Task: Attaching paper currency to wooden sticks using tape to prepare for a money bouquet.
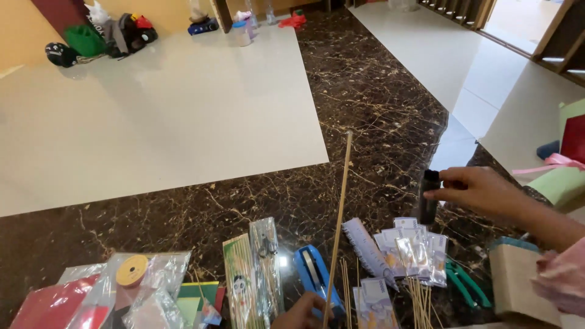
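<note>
L hand [300, 312] at bottom edge, fingers closed round thin wooden stick [339, 225], held upright, slightly tilted. R hand [478, 189] pinches small black tube [429, 196], prob glue or tape, above wrapped banknote picks [411, 247] on marble floor [365, 91]. Blue stapler [314, 274], green pliers [466, 283] nearby. Step looks like: bringing tube to stick. Needs steady stick, close aim.

At the bottom of the frame my left hand [300, 312] pinches a pale tan wooden stick [339, 224]; at right, my right hand [481, 192] grips a black roll of tape [429, 196]. Under them the floor [372, 103] is dark brown marble veined in gold, with cream tiles in the upper left. Bottom centre lies a bright blue stapler [314, 274], lower right green-handled pliers [466, 283], lower left a yellow ribbon spool [132, 270] beside red paper [52, 304]. My sleeve [563, 277] is pink.
</note>
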